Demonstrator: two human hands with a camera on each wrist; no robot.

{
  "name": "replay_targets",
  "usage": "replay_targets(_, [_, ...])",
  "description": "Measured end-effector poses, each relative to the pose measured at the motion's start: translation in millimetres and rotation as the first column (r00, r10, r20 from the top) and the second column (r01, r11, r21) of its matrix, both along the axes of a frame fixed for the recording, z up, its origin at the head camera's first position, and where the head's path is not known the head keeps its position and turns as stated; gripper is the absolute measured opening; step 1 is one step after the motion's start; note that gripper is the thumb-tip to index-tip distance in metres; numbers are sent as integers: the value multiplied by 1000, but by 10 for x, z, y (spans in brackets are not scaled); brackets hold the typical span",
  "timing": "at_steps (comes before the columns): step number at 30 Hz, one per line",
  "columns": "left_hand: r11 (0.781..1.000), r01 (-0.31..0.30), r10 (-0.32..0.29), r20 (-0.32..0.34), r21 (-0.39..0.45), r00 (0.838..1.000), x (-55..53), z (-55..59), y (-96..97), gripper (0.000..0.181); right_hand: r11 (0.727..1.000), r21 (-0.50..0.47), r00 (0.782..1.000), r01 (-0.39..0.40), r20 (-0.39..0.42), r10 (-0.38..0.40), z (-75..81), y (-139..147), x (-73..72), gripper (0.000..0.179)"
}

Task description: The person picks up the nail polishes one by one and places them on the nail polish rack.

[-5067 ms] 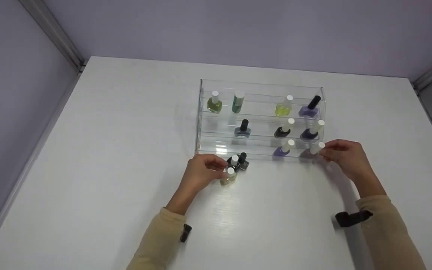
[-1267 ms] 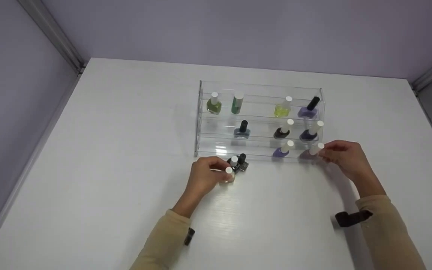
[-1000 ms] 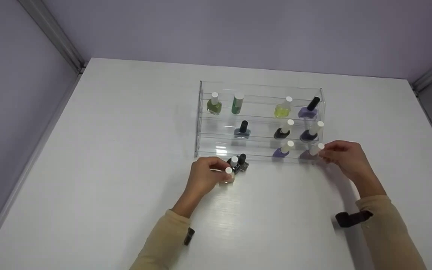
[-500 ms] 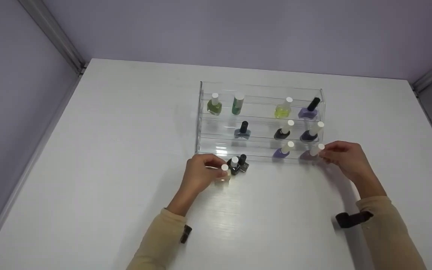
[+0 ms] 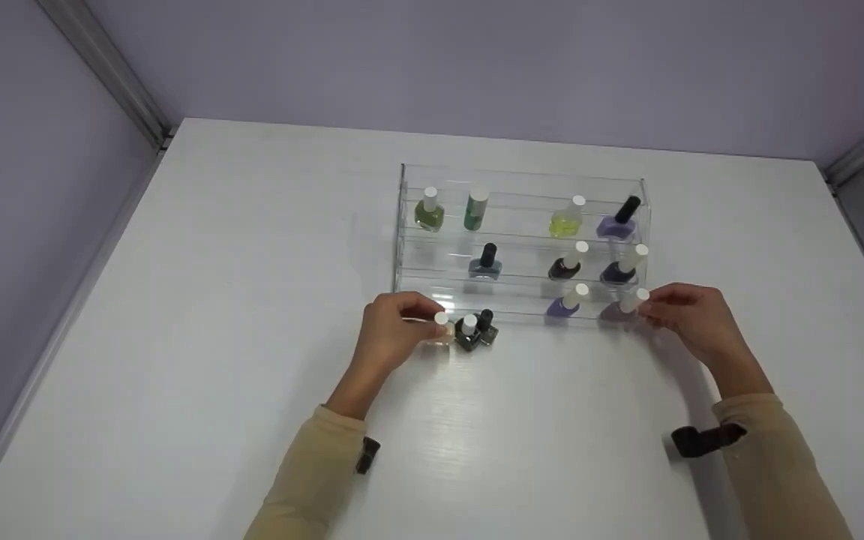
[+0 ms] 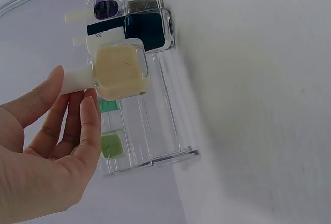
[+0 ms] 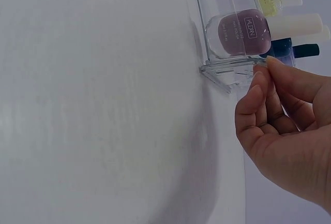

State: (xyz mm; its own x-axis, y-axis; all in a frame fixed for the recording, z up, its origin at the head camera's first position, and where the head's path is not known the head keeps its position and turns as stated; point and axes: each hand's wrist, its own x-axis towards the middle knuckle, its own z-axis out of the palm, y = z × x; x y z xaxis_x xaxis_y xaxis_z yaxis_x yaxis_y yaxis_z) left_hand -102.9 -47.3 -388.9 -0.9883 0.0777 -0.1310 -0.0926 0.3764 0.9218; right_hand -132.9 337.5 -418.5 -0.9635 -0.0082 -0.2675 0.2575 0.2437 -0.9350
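- Lilac walls (image 5: 432, 67) stand behind your white bench (image 5: 214, 337), which carries a clear rack (image 5: 518, 217) with bottles on three tiers.
- On the mauve bottle (image 7: 243, 32) at the rack's right end, you can read "NAIL POLISH" beside a boxed name that seems to end in "UDAN".
- Slanted strokes mark the white cap of the dark bottle (image 5: 469, 335) in front of the rack; a glittery bottle (image 5: 489, 334) stands just beside it, and both partly block your way to the bottom tier.
- Your left hand (image 5: 394, 330), in front of the rack's left half, pinches the cap of the cream bottle (image 6: 120, 71); you cannot tell whether that bottle touches the bench.
- Your right hand (image 5: 691, 319) has thumb and fingers clamped on the rack's right end.
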Motion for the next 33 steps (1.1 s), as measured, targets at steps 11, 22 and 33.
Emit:
replay_targets(11, [1000, -30, 30, 0, 5, 1000, -110, 47, 31, 16, 999, 32, 1000, 5, 29, -6, -1, 13, -2, 6])
replay_targets(22, [999, -42, 42, -25, 8, 999, -172, 54, 62, 17, 999, 44, 1000, 3, 19, -4, -25, 23, -9, 4])
replay_targets(33, [999, -41, 41, -39, -4, 998, -221, 76, 70, 16, 993, -119, 1000, 5, -19, -7, 0, 1, 15, 3])
